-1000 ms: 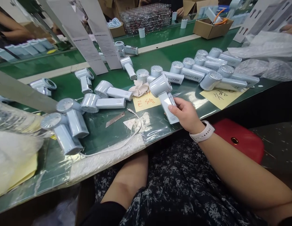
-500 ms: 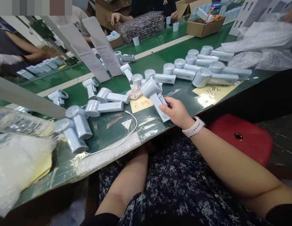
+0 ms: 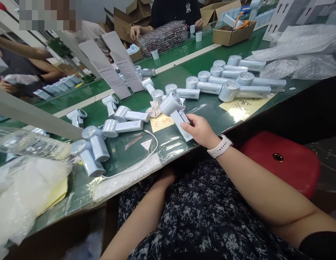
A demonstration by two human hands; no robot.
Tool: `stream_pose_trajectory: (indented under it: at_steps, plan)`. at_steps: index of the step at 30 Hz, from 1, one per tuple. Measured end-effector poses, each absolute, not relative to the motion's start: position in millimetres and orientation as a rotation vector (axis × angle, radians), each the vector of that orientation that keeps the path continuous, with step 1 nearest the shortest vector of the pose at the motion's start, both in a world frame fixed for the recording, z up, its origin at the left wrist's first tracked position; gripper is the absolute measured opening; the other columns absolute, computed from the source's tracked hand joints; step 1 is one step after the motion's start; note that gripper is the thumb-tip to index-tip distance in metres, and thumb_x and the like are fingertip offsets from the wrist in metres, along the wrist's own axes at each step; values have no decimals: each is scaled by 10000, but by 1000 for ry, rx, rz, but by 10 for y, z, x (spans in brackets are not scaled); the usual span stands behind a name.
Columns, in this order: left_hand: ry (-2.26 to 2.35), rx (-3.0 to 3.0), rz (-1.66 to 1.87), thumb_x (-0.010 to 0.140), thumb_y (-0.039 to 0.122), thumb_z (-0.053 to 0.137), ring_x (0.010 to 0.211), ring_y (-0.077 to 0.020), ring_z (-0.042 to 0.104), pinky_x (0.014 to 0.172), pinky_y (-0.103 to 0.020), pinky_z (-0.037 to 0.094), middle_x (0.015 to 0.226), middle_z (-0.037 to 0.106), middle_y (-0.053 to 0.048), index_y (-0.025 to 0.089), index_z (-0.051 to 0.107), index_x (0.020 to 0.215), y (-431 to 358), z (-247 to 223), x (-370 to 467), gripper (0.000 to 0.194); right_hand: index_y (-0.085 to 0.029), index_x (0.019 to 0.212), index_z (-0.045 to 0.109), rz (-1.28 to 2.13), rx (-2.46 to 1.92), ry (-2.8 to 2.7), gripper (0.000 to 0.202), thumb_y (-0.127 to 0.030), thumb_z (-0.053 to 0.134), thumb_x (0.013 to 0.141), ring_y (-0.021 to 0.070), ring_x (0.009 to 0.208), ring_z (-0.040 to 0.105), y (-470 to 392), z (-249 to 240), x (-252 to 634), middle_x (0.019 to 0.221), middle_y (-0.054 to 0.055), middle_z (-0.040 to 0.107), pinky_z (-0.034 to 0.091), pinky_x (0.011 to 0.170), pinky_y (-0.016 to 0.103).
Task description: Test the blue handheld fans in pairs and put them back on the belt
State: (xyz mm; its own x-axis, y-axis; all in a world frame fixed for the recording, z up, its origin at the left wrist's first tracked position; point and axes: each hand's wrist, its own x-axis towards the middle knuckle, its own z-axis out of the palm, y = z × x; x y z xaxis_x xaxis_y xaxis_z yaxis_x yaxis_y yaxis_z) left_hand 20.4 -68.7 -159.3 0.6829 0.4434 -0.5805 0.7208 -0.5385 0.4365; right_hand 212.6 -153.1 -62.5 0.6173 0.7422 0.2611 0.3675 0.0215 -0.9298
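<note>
A light-blue handheld fan (image 3: 181, 124) is gripped by its handle in my right hand (image 3: 198, 129), thumb on the front and fingers behind. Its round head tilts up and to the left over the table's front edge. My left hand (image 3: 168, 177) hangs below the table edge near my lap; its fingers are hidden in shadow. Just behind the held fan lie a yellow note (image 3: 161, 123) with red handwriting and a crumpled beige cloth (image 3: 154, 109). To the left rest more fans (image 3: 128, 126), a thin metal blade (image 3: 133, 141), a white triangular piece (image 3: 146, 144) and a white cable (image 3: 154, 150).
Rows of fans (image 3: 208, 87) lie at the right, some over another yellow note (image 3: 242, 110). Bubble wrap (image 3: 315, 66) piles up at the far right, plastic bags (image 3: 46, 180) at the left. A red stool (image 3: 281, 162) stands below. Co-workers sit across the green table (image 3: 195, 65).
The view has shifted slightly. My left forearm shows a little more below the table edge. My right hand keeps its hold on the fan in nearly the same place.
</note>
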Motion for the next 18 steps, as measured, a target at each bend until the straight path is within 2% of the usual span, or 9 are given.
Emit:
stream_pose_trajectory:
  at_steps: [5, 10, 14, 18]
  plan:
    - [737, 2423, -777, 934, 337, 600, 1159, -252, 590, 973, -487, 513, 1315, 583, -116, 171, 595, 1227, -732, -1523, 101, 337, -170, 864, 619, 376, -1593, -952, 205, -365, 556, 852, 149, 648, 465, -1540, -623, 2126, 740, 4, 562, 355, 616, 305]
    - [614, 2455, -944, 939, 319, 596, 1096, -230, 625, 965, -472, 516, 1202, 647, -92, 153, 642, 1119, -837, -1387, -78, 249, -165, 872, 622, 382, -1594, -964, 234, -384, 546, 840, 156, 647, 472, -1544, -629, 2128, 736, 10, 563, 358, 613, 311]
    - [583, 2413, -906, 939, 224, 569, 1171, -238, 585, 1025, -484, 467, 1257, 628, -107, 132, 670, 991, -863, -1364, -166, 146, -167, 853, 616, 394, -1600, -965, 228, -382, 545, 828, 160, 654, 470, -1544, -620, 2129, 724, 4, 553, 355, 622, 316]
    - [597, 2258, -784, 871, 141, 557, 1261, -303, 519, 1067, -496, 410, 1333, 589, -159, 126, 699, 824, -853, -1463, -201, 151, -169, 837, 613, 407, -1598, -955, 218, -378, 554, 820, 161, 660, 470, -1549, -596, 2122, 721, -1, 544, 351, 625, 313]
